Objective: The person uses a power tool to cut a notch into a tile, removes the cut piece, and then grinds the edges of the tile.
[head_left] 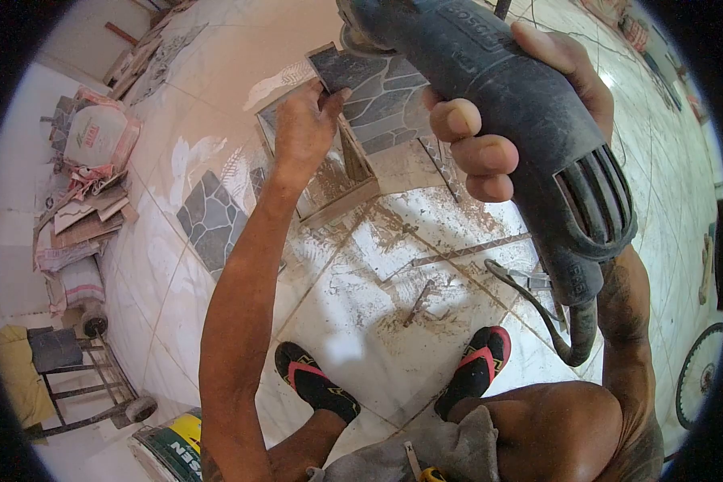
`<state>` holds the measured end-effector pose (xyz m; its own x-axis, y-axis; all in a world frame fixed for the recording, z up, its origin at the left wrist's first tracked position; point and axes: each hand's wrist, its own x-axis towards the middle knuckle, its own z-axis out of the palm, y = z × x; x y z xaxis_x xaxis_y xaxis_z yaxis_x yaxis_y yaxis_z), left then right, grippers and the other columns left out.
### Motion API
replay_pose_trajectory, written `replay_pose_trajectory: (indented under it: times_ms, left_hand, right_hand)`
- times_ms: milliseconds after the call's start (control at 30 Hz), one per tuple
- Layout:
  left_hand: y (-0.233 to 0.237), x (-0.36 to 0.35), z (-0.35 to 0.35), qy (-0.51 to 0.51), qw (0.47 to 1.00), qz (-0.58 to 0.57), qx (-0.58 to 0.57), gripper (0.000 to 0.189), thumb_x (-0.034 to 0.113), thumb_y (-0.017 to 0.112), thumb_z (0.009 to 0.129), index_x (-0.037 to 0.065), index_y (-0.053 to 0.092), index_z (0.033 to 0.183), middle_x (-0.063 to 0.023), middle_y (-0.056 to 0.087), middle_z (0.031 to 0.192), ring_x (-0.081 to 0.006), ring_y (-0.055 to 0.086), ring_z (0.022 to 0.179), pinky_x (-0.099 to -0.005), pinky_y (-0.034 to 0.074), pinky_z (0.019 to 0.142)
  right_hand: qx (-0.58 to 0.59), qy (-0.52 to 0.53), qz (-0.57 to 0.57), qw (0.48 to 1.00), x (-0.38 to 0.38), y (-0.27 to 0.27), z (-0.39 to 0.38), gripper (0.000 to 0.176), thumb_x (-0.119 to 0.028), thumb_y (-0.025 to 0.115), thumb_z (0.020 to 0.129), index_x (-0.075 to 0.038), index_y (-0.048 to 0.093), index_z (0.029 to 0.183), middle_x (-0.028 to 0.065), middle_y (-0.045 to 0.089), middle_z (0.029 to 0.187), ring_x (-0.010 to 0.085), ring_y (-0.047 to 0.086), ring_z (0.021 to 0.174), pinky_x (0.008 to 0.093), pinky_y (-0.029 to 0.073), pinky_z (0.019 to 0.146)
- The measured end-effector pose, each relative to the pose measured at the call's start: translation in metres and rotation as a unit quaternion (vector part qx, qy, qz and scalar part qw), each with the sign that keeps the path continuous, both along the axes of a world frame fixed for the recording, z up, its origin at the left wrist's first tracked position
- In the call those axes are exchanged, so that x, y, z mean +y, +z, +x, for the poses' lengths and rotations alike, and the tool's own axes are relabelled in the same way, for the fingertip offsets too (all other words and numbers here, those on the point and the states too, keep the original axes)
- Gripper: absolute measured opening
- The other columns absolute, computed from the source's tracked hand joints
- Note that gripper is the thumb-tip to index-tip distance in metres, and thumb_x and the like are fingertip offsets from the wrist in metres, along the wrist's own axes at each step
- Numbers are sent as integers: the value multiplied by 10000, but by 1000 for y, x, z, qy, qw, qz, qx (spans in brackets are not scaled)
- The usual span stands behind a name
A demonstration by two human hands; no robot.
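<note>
My right hand (480,154) is wrapped round the body of a dusty dark angle grinder (510,88), held up close to the camera. Its disc end points to the upper left, and the cord hangs from its rear. With the fingers of my left hand (304,132) I pinch the left edge of a grey stone-pattern tile (386,92). The grinder covers part of this tile. Beneath my left hand is a wooden box-like frame (337,202), which the tile partly overlaps. Another stone-pattern tile (211,221) lies on the floor to the left, partly behind my forearm.
Dust and offcuts litter the tiled floor (361,297) before my feet, with a metal strip (472,249) among them. Sacks (96,136) and scrap boards (92,217) are piled at left. A paint bucket (169,446) stands lower left, a wheel (699,376) at right.
</note>
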<state>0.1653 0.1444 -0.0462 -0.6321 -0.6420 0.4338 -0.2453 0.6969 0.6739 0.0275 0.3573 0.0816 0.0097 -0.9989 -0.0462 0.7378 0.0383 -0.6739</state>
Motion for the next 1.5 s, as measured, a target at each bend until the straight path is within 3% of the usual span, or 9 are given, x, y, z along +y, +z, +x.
replay_pose_trajectory:
  times_ms: [633,933,1233,1333,1500]
  left_hand:
    - [6,4,0,5,1000,1,-6,192,121,687,887,-40,681,991,-219,669,754,-326,655,657,-390,489,650]
    - [12,11,1,7,1000,13,-5,207,129,693,885,-40,682,1002,-229,673,796,-336,663,703,-380,500,690]
    - [8,4,0,39,997,23,-63,203,146,696,890,-47,637,897,-209,681,808,-269,680,709,-364,504,681]
    - [5,1,-6,-4,998,10,59,194,109,695,885,-35,628,996,-170,709,846,-232,691,726,-342,521,690]
    - [31,-10,-15,-18,989,38,140,268,76,711,864,-12,608,1095,-108,731,909,-133,683,767,-284,530,699]
  right_hand:
    - [-12,1,-18,1000,1,-5,7,695,-456,527,921,203,447,1127,201,593,856,182,635,559,317,554,471]
    - [-4,-4,-13,1000,4,-2,5,717,-450,547,913,213,410,1150,195,583,871,170,629,560,308,553,457]
    - [-17,-39,15,999,12,6,1,747,-458,550,915,221,376,1175,173,567,861,158,618,550,298,572,457]
    - [-20,-30,2,999,18,4,-5,733,-453,542,921,215,383,1177,166,564,872,154,621,555,299,586,472]
    - [-20,1,-2,1000,30,10,-26,660,-381,509,965,172,309,1266,159,560,916,180,665,632,312,627,534]
